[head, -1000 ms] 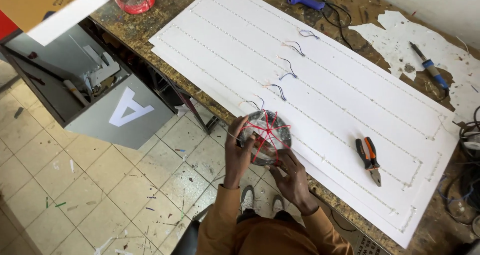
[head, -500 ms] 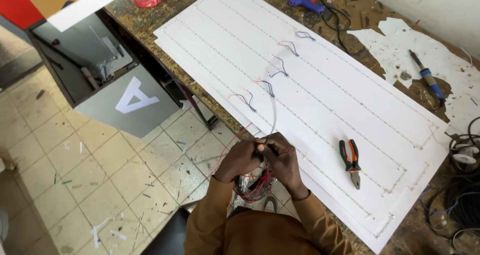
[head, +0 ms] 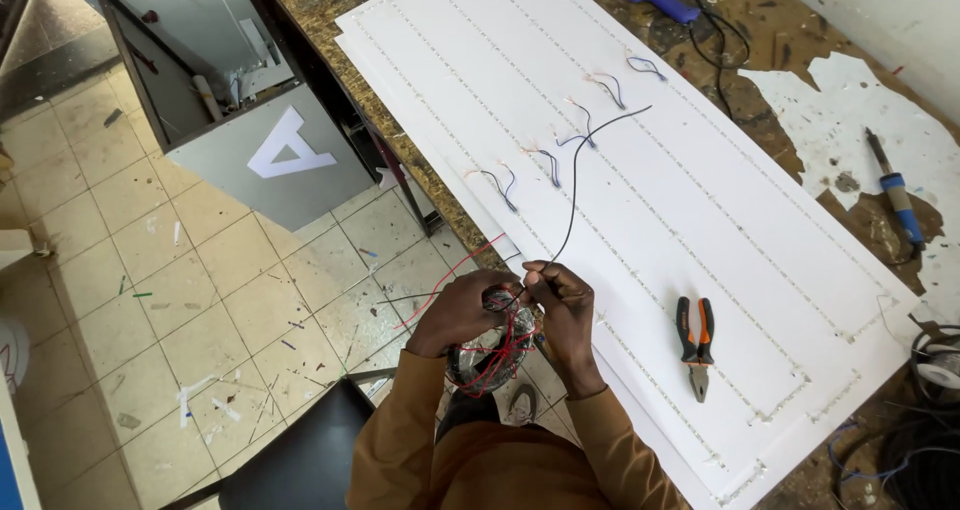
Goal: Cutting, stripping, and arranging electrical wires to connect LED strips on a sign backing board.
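Both hands work a coil of red and black wire at the near edge of the white panel, low in the frame's centre.

The left hand (head: 462,313) has its grip closed around the wire coil (head: 492,355), which hangs just off the surface's edge; the right hand (head: 562,305) pinches the end of a black wire (head: 574,185) that runs up across the white panel (head: 700,200). This looks like freeing a length from the coil; the next move seems to call for pulling slack without snagging the loops. Orange-handled pliers (head: 694,342) lie to the right on the panel. Short wire leads (head: 548,162) stand along the strips, where the black wire could catch. A blue-handled tool (head: 896,192) lies at right, a grey box (head: 250,120) at upper left.
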